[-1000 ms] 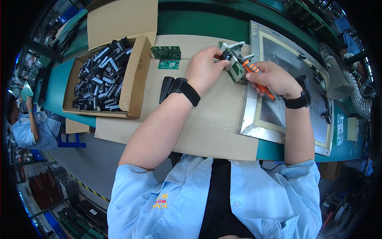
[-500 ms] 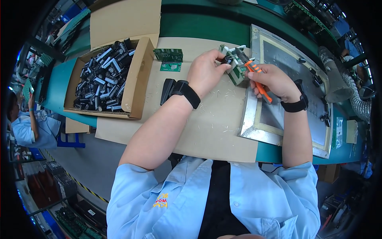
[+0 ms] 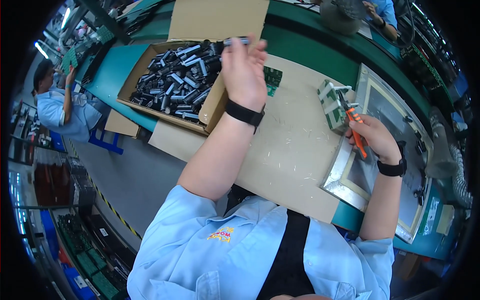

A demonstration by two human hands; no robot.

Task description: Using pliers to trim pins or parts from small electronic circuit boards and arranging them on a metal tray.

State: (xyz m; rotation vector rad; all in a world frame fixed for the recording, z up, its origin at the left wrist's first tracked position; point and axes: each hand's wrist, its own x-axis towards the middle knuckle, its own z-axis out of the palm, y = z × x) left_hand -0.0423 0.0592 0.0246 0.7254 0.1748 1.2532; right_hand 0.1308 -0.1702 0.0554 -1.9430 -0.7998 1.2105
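Observation:
My left hand (image 3: pixel 244 75) is raised over the right rim of a cardboard box (image 3: pixel 216 102), its fingers smeared by motion. At its fingertips is a black cylindrical capacitor (image 3: pixel 236 41) with a pale stripe. Many similar capacitors (image 3: pixel 175 80) fill the box. On the right, my right hand (image 3: pixel 372 135) is closed round orange-handled cutting pliers (image 3: pixel 356 125). Their jaws point at a green and white circuit board assembly (image 3: pixel 331 106), which stands tilted on the brown sheet beside a metal frame. Whether the jaws touch it, I cannot tell.
A silver-edged framed screen (image 3: pixel 345 182) lies at the right, with black parts on it. Clipped metal leads are scattered over the brown sheet (image 3: pixel 285 150). Another green board (image 3: pixel 272 76) lies behind my left hand. A co-worker (image 3: pixel 70 107) sits at far left; a grey duct (image 3: pixel 440 145) is at right.
My left hand has left the board assembly and swung left to the box with a capacitor. My right hand still holds the pliers by the board. The whole view has shifted and turned.

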